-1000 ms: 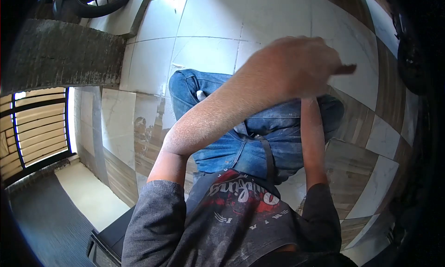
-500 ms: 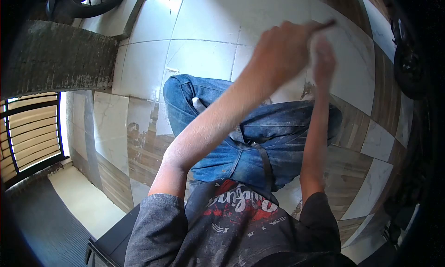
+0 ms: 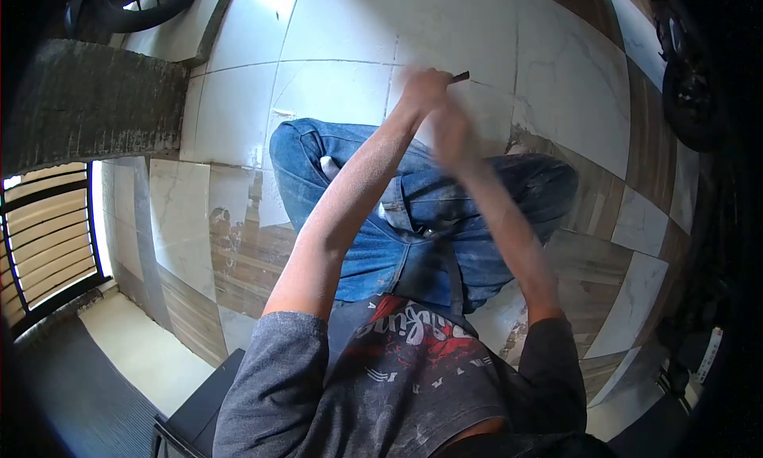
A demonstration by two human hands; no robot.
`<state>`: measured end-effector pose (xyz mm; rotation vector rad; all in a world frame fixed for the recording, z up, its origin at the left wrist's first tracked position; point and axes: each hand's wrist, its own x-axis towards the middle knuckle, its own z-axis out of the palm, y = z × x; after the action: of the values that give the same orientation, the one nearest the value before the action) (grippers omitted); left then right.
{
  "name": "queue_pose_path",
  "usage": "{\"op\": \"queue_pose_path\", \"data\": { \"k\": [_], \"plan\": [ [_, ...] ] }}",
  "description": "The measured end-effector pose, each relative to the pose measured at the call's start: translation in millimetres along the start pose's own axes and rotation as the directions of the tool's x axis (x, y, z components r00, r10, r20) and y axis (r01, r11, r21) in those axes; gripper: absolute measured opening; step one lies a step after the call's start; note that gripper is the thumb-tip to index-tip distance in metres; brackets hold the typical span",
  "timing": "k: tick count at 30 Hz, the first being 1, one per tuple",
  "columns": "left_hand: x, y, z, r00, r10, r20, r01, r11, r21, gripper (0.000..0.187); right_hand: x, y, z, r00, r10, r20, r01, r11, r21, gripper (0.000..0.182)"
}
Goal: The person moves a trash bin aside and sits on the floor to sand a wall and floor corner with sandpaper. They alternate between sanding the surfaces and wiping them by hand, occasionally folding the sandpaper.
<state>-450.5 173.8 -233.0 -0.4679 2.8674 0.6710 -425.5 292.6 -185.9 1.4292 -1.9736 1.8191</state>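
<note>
My left hand [image 3: 427, 88] is closed, with the short end of a dark, flat stick-like thing [image 3: 461, 77] poking out to the right of it. The rest of that thing is hidden in the hand, so its kind does not show. Just below and to the right, close against it, my right hand [image 3: 453, 136] is smeared by motion. Its fingers cannot be made out, nor whether it holds anything. Both hands are in front of my crossed legs in blue jeans [image 3: 318, 196], above the floor.
Large white tiles [image 3: 334, 88] cover the floor ahead, with wood-patterned tiles [image 3: 592, 200] around me. A rough concrete block [image 3: 95, 100] stands at left, near a slatted gate [image 3: 52, 239]. Wheels show top left [image 3: 147, 13] and at the right edge [image 3: 691, 100].
My left hand has moved left and slightly down with the dark stick-like thing. My right hand has swung left and down, too, staying close to it. The view has shifted slightly.
</note>
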Motion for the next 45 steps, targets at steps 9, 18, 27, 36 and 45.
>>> {"op": "queue_pose_path", "data": {
  "k": [9, 18, 27, 36, 45],
  "plan": [
    [-4.5, -7.4, 21.7, 0.978, 0.177, -0.113, -0.169, 0.983, 0.078, 0.031, 24.8, -7.8, -21.3, 0.915, 0.403, 0.019, -0.401, 0.915, -0.044, 0.033],
    [-25.4, -39.9, 35.2, 0.996, 0.049, -0.072, -0.044, 0.997, 0.066, 0.02, 17.3, 50.5, -32.3, 0.762, 0.621, 0.182, -0.479, 0.731, -0.486, 0.033],
    [-45.4, -58.0, -7.8, 0.99, 0.069, -0.126, -0.069, 0.998, 0.007, 0.04, -58.0, -85.8, -16.9, 0.796, 0.478, 0.371, -0.503, 0.864, -0.034, 0.021],
    [-246.7, -71.3, -103.9, 0.973, -0.226, -0.042, 0.139, 0.722, -0.677, 0.054, -106.0, -143.6, -106.4, 0.374, 0.447, 0.812, -0.701, 0.71, -0.067, 0.016],
    [-277.0, -63.9, -85.1, 0.977, -0.172, -0.128, -0.024, 0.507, -0.862, 0.04, -29.2, -214.3, -63.2, 0.648, -0.67, 0.362, -0.532, -0.058, 0.845, 0.018]
  ]
}}
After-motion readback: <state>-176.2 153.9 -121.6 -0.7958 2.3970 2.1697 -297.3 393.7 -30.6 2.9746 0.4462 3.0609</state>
